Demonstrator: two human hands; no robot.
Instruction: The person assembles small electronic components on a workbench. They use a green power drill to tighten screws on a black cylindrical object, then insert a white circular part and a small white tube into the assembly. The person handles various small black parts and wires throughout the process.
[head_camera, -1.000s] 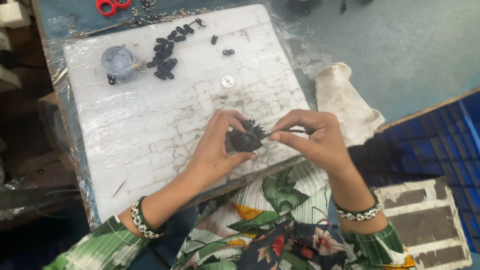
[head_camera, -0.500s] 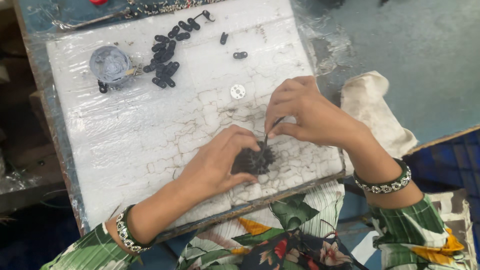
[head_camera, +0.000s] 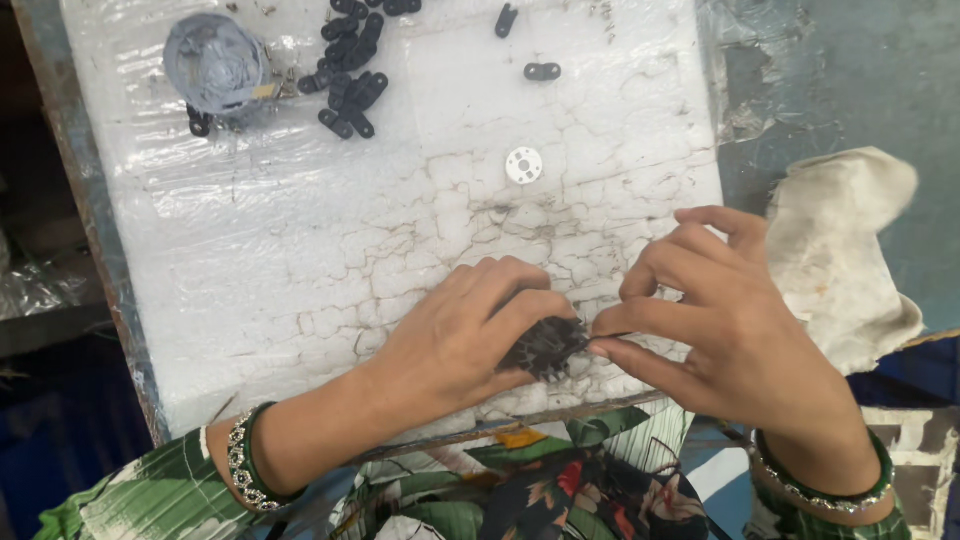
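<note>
Head view, only cam. L hand (head_camera: 455, 345) lies palm-down at the near edge of the white foam board (head_camera: 300, 260), fingers curled over a small black spiky piece (head_camera: 545, 347), pinning it to the board. R hand (head_camera: 725, 330) sits just right of it, thumb + index tip closed in a pinch touching the piece's right side. May hold sth thin there, too small to tell. Other R fingers spread, free.

Change vs 1 s ago: piece was held up between both hands, above the lap edge. 0.5 s ago it was coming down to the board. Now it rests on the board, L hand pressing on top, R pinch at its side. Cam also dropped closer, board fills more of the frame. Judgement: work went from in-air handling to bracing on the surface, prob. for a steadier fit of a small part.

Rest, all untouched & well apart, far end of board: heap of black link-shaped bits (head_camera: 350, 85), two loose ones (head_camera: 540, 71) to its right, grey round wad (head_camera: 213, 62) top left, small white disc (head_camera: 524, 165) mid-board. Crumpled pale cloth (head_camera: 850, 250) just right of board, near R hand. Bangle on each wrist, green floral sleeves.
</note>
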